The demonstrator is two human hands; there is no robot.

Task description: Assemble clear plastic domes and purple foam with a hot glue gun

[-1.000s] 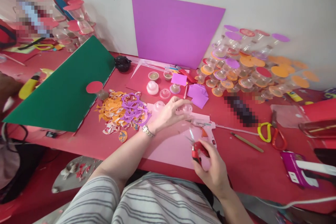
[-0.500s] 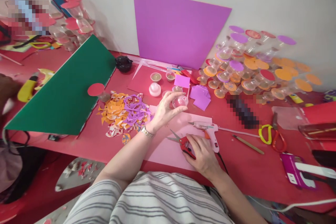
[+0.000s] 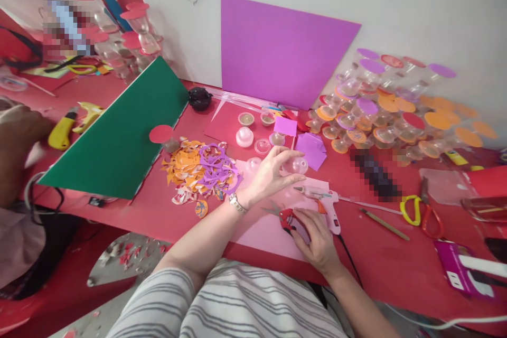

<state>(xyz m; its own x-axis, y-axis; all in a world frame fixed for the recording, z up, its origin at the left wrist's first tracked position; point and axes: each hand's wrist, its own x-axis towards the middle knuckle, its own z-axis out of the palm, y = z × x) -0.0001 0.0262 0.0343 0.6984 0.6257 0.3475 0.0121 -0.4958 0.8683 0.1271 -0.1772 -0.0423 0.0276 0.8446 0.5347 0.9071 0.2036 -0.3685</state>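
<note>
My left hand (image 3: 275, 174) pinches a clear plastic dome lid (image 3: 296, 165) with a small hole, holding it by the rim above the pink sheet (image 3: 253, 240). My right hand (image 3: 317, 237) has its thumb and fingers around the red handles of small scissors (image 3: 288, 220); the blades point left, low over the sheet, and look slightly blurred. Just beyond my right hand lies a white hot glue gun (image 3: 328, 203), its nozzle facing left. Another clear dome (image 3: 253, 165) sits left of my left hand, with a pinkish dome stack (image 3: 244, 137) farther back.
Orange and purple scraps (image 3: 198, 169) are heaped on the left, before a green board (image 3: 119, 137). Purple paper pieces (image 3: 311, 150) lie behind my left hand. Hourglass-shaped cup pieces (image 3: 380, 111) crowd the back right. Yellow-and-red scissors (image 3: 422, 211) rest rightward. A co-worker's hand (image 3: 24, 127) is at far left.
My left hand has moved a little to the right with the dome lid, uncovering another clear dome. My right hand has shifted slightly toward me on the scissors. The whole view has swung left.
</note>
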